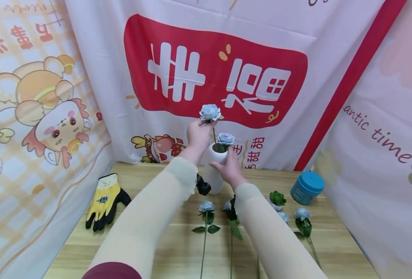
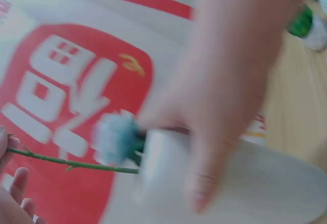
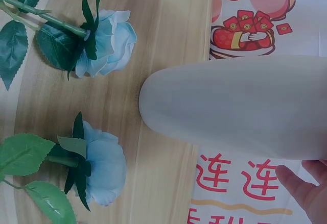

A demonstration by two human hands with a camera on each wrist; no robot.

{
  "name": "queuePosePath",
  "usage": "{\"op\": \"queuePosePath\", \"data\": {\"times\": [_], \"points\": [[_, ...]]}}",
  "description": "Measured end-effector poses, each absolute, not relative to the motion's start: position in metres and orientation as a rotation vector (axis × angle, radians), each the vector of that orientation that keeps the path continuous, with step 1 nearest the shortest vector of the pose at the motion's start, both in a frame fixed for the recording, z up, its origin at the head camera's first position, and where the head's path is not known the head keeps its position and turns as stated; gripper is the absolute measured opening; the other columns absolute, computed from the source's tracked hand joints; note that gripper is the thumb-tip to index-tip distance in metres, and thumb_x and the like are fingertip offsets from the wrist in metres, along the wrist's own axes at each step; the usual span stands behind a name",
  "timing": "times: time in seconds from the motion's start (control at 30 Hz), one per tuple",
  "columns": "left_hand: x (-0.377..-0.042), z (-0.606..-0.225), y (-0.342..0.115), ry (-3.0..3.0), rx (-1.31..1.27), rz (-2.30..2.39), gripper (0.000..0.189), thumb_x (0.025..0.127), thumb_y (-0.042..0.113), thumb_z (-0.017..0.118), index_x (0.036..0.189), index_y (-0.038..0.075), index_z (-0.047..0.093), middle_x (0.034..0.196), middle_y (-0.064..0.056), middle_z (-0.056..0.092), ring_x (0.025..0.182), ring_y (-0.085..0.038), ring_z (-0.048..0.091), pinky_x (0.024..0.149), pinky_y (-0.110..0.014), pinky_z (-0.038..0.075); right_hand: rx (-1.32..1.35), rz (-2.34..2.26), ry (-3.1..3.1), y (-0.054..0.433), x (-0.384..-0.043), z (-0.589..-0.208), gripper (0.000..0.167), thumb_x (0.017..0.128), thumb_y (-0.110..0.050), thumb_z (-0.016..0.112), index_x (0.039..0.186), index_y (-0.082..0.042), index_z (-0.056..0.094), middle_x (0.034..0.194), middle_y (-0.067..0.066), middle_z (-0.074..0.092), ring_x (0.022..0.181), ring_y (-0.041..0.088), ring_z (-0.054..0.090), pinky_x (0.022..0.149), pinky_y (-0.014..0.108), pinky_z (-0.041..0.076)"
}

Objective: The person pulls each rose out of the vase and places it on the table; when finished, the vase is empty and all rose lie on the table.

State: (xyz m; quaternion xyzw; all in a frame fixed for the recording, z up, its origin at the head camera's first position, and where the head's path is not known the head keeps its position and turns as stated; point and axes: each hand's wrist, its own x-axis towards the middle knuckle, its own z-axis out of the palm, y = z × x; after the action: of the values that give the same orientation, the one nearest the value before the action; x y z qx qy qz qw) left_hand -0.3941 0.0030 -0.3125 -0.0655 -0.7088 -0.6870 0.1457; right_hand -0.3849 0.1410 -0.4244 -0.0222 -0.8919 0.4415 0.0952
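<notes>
A tall white vase (image 1: 213,172) stands upright near the back of the table. My right hand (image 1: 229,166) grips it just below the mouth, the thumb across its front. One pale blue rose (image 1: 225,138) is in the vase, its bloom at the rim. Above the mouth, my left hand (image 1: 199,137) pinches a second blue rose (image 1: 210,112) close under its bloom. That rose's thorny green stem (image 2: 76,164) runs down to the vase opening in the left wrist view; its lower end is hidden inside.
Several blue roses lie on the wooden table, among them one rose (image 1: 206,207) in front of the vase and another rose (image 1: 302,214) at right. A yellow-and-black glove (image 1: 105,201) lies left. A potted succulent (image 1: 277,198) and a blue-lidded tub (image 1: 307,188) stand right. Printed cloth (image 1: 101,23) hangs behind.
</notes>
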Motion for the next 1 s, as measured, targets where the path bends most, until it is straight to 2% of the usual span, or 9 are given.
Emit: {"op": "queuePosePath", "data": {"times": [0.2,0.37,0.5,0.6,0.77,0.9,1.0], "points": [[-0.377,-0.269,-0.003,-1.872,-0.39,-1.94,0.034,0.09,0.024,0.073,0.121,0.01,0.072,0.118,0.0,0.064,0.114,-0.013,0.057,0.091,-0.029,0.052,-0.073,1.311,-2.636,0.141,-0.387,-0.424,0.093,0.08,-0.038,0.083,0.15,-0.015,0.026,0.14,0.013,0.042,0.126,0.033,0.047,0.103,0.052,0.043],[-0.358,-0.234,-0.015,-1.688,-0.613,-1.958,0.039,0.091,0.016,0.071,0.129,0.009,0.066,0.13,0.002,0.061,0.122,-0.01,0.053,0.093,-0.027,0.051,-0.068,1.303,-2.633,0.14,-0.386,-0.424,0.092,0.081,-0.037,0.082,0.15,-0.015,0.026,0.14,0.013,0.042,0.127,0.032,0.046,0.104,0.052,0.042],[-0.34,-0.214,-0.032,-1.634,-0.661,-1.921,0.04,0.091,0.014,0.071,0.13,0.009,0.065,0.13,-0.001,0.063,0.12,-0.012,0.055,0.092,-0.028,0.052,-0.052,1.29,-2.637,0.14,-0.386,-0.425,0.093,0.082,-0.038,0.082,0.151,-0.014,0.025,0.142,0.014,0.04,0.129,0.033,0.044,0.105,0.052,0.04],[-0.328,-0.21,-0.051,-1.671,-0.605,-1.916,0.038,0.09,0.018,0.072,0.127,0.01,0.068,0.123,-0.002,0.067,0.113,-0.015,0.06,0.09,-0.03,0.054,-0.046,1.294,-2.641,0.138,-0.388,-0.426,0.094,0.082,-0.039,0.082,0.152,-0.014,0.024,0.142,0.014,0.04,0.129,0.033,0.044,0.105,0.052,0.04],[-0.318,-0.239,-0.073,-1.854,-0.452,-1.9,0.033,0.09,0.027,0.074,0.118,0.011,0.074,0.104,-0.003,0.073,0.093,-0.023,0.066,0.083,-0.032,0.056,-0.062,1.295,-2.647,0.139,-0.39,-0.427,0.094,0.082,-0.04,0.081,0.152,-0.016,0.024,0.143,0.012,0.039,0.13,0.032,0.043,0.105,0.052,0.04],[-0.323,-0.293,-0.079,-2.018,-0.292,-1.845,0.025,0.088,0.025,0.077,0.105,0.007,0.077,0.091,-0.005,0.075,0.082,-0.025,0.069,0.068,-0.032,0.057,-0.063,1.305,-2.644,0.141,-0.389,-0.426,0.094,0.082,-0.041,0.081,0.152,-0.015,0.023,0.144,0.013,0.038,0.13,0.033,0.042,0.105,0.053,0.039],[-0.326,-0.338,-0.081,-2.142,-0.183,-1.801,0.019,0.086,0.023,0.079,0.094,0.005,0.078,0.083,-0.007,0.074,0.077,-0.026,0.067,0.063,-0.031,0.054,-0.042,1.314,-2.641,0.141,-0.389,-0.425,0.093,0.083,-0.04,0.08,0.152,-0.013,0.024,0.144,0.014,0.038,0.131,0.034,0.042,0.106,0.053,0.039]]}}
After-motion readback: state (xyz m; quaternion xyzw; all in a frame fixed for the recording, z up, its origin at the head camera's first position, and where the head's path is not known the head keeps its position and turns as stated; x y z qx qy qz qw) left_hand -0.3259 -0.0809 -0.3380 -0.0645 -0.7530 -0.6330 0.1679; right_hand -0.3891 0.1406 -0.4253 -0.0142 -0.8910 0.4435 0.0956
